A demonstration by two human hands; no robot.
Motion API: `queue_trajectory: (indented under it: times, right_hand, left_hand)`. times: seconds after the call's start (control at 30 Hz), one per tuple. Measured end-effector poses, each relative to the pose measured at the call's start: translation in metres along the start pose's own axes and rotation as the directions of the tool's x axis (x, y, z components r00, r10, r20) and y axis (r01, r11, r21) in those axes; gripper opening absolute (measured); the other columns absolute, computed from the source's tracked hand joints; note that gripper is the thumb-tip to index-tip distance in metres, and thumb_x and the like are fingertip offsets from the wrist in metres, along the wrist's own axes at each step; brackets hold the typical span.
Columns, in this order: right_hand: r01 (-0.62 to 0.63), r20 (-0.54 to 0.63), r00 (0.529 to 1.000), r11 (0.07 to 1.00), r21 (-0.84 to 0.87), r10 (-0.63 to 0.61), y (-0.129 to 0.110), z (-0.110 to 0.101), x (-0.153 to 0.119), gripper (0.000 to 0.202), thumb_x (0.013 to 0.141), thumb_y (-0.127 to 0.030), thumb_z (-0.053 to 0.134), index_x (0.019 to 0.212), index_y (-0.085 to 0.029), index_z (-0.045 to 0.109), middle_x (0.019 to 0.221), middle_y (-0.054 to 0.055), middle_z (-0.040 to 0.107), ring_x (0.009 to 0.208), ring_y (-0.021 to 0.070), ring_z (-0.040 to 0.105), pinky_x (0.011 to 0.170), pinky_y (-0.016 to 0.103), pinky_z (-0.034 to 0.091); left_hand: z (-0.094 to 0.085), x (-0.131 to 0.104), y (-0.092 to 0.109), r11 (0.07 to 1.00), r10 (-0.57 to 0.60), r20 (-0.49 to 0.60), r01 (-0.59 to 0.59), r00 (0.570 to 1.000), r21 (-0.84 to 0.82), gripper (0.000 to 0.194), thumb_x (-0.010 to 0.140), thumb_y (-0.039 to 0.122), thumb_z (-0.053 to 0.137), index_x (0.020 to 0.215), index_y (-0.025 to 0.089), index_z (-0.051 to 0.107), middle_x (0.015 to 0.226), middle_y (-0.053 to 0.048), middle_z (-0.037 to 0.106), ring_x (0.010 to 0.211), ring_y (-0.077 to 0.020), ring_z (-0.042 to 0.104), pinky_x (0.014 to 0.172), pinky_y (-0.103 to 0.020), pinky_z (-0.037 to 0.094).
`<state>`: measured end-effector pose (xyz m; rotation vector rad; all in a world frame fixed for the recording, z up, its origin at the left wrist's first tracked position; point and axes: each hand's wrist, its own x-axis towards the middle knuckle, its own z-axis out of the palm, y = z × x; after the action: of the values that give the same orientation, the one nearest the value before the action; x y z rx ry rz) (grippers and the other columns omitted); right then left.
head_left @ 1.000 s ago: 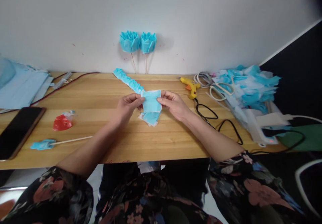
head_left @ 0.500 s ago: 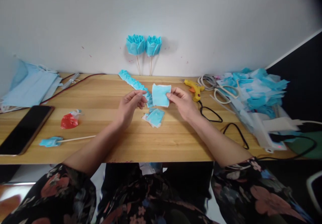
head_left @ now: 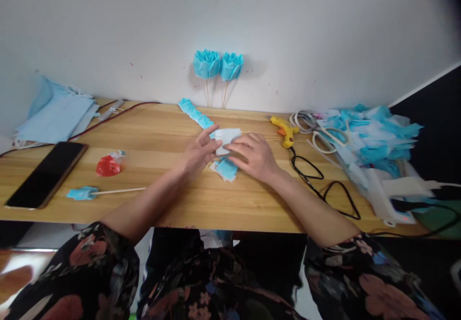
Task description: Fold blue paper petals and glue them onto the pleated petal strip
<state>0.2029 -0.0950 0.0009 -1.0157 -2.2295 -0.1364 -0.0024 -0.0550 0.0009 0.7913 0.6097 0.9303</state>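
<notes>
A small square of mask fabric [head_left: 230, 134], white face up, sits between my two hands above the table. My left hand [head_left: 198, 154] pinches its left edge, thumb on top and index finger stretched along the side. The fingers of my right hand [head_left: 256, 154] close over its right edge. Just below lie a few loose blue fabric pieces [head_left: 227, 170], partly hidden by my right fingers. Behind my left hand runs a pleated blue strip [head_left: 194, 113], its near end covered.
Two blue fabric flowers [head_left: 207, 65] on sticks lean at the wall. A yellow glue gun [head_left: 286, 130], scissors [head_left: 329, 140] and a heap of fabric scraps [head_left: 374, 133] lie right. Left are masks [head_left: 57, 118], a phone [head_left: 46, 173], red wrapper [head_left: 108, 165] and fabric-tipped stick [head_left: 118, 191].
The square has gone from blue face to white face showing. My left hand has come over to its left edge, and my right fingers have spread over it. The view has shifted slightly.
</notes>
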Motion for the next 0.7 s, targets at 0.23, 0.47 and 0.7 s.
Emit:
queue_trajectory:
  times: [0.23, 0.47, 0.7]
  right_hand:
    - [-0.166, -0.082, 0.985, 0.959, -0.231, 0.151, 0.040, -0.044, 0.005, 0.037, 0.103, -0.044, 0.050, 0.127, -0.023, 0.070, 0.119, 0.010, 0.075, 0.112, 0.0278, 0.065, 0.098, 0.045, 0.045]
    - [-0.635, -0.132, 0.735, 0.607, -0.478, 0.665, 0.093, -0.100, -0.051, 0.033, 0.095, -0.025, 0.051, 0.112, -0.017, 0.078, 0.106, 0.013, 0.079, 0.098, 0.0315, 0.070, 0.087, 0.043, 0.049]
    - [-0.602, -0.036, 0.727, 0.611, -0.514, 0.686, 0.063, -0.080, -0.075, 0.044, 0.089, -0.010, 0.047, 0.118, -0.019, 0.079, 0.120, 0.013, 0.076, 0.111, 0.0328, 0.065, 0.097, 0.047, 0.046]
  left_hand:
    - [-0.007, 0.002, 0.004, 0.993, 0.119, -0.118, -0.115, 0.986, 0.041, 0.044, 0.074, 0.013, 0.079, 0.116, 0.014, 0.066, 0.095, -0.004, 0.075, 0.083, -0.0164, 0.071, 0.078, -0.031, 0.061]
    - [-0.004, -0.002, 0.013, 0.991, 0.122, -0.155, -0.111, 0.980, 0.075, 0.028, 0.073, 0.015, 0.078, 0.099, 0.014, 0.068, 0.097, -0.005, 0.074, 0.083, -0.0164, 0.071, 0.073, -0.029, 0.062]
    - [-0.001, -0.003, 0.013, 0.988, 0.129, -0.147, -0.115, 0.981, 0.100, 0.023, 0.070, 0.015, 0.080, 0.091, 0.015, 0.070, 0.087, -0.003, 0.073, 0.073, -0.0140, 0.068, 0.065, -0.026, 0.061]
